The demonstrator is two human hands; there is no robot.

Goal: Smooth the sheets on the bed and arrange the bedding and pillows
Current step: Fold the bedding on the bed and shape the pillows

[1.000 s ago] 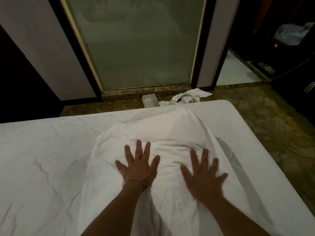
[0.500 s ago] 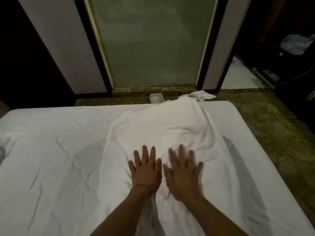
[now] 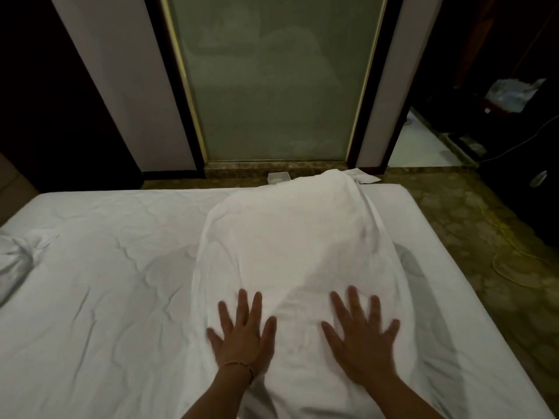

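Observation:
A white bed [image 3: 106, 267] with a wrinkled fitted sheet fills the lower view. A long white bundle of bedding [image 3: 293, 243] lies across it, running from me to the far edge. My left hand [image 3: 242, 337] presses flat on the bundle's near left part, fingers spread, a thin bracelet at the wrist. My right hand [image 3: 361, 340] presses flat on its near right part, fingers spread. A gap of cloth lies between the two hands. A bunched white knot of fabric [image 3: 18, 255] sits at the bed's left edge.
Beyond the bed stands a frosted glass door [image 3: 272, 86] in a dark frame. A small white box [image 3: 278, 177] and white cloth [image 3: 366, 176] lie on the floor by it. A yellow cord [image 3: 508, 252] coils on the patterned floor at right, beside dark furniture.
My hands, close together half a second ago, have slid apart across the bundle and nearer to me. The view has tipped up, showing more of the door and the left edge.

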